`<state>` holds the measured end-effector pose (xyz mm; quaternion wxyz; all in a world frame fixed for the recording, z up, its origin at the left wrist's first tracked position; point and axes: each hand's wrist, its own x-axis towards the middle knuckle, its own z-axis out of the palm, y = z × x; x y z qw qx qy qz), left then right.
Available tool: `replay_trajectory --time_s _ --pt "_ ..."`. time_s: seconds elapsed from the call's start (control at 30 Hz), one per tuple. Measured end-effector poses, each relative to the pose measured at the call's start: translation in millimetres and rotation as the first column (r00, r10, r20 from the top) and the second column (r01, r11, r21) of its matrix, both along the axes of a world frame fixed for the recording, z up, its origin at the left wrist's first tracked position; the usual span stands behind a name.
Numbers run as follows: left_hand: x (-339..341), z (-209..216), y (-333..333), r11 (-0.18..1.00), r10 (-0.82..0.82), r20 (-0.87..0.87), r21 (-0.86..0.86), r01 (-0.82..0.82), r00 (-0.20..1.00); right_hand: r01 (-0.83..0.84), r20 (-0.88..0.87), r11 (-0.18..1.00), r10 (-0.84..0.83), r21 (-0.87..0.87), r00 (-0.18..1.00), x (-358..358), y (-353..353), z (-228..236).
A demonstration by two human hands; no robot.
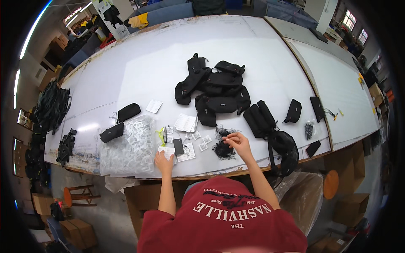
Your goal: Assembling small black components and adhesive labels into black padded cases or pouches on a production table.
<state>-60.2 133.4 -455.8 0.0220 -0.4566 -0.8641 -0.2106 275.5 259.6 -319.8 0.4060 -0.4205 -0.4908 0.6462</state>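
My left hand point(163, 163) is at the table's near edge, its fingers and thumb closed on the lower edge of a white card point(167, 150). Right of that card are a small dark grey card point(178, 146) and another white printed card point(187, 152). My right hand point(239, 146) is raised a little over a tangle of thin black strings point(223, 150), thumb and forefinger pinched together. Whatever is between those fingertips is too fine to make out. Small white square tags point(203, 146) and a stack of white cards point(186, 123) lie between my hands.
A large clear bag of small white packets point(128, 145) lies at the left, with black pouches point(129, 112) against it. Many black pouches point(221, 104) are heaped mid-table. More black bags point(258, 119) lie at right. A wooden stool point(80, 196) stands below left.
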Motion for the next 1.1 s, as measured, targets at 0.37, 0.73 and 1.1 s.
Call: replay_trajectory --time_s 0.37,0.73,1.1 --pt "-5 11 20 0.999 0.026 0.067 -0.030 -0.024 0.997 0.355 -0.131 0.912 -0.334 0.206 0.933 -12 7 39" --pt "-3 31 23 0.994 0.110 0.030 0.022 -0.111 0.993 0.226 -0.178 0.970 -0.238 -0.084 0.955 -23 2 47" --pt "-30 36 9 1.000 0.023 -0.002 0.001 -0.023 1.000 0.198 -0.175 0.978 -0.208 -0.073 0.962 -30 -21 45"
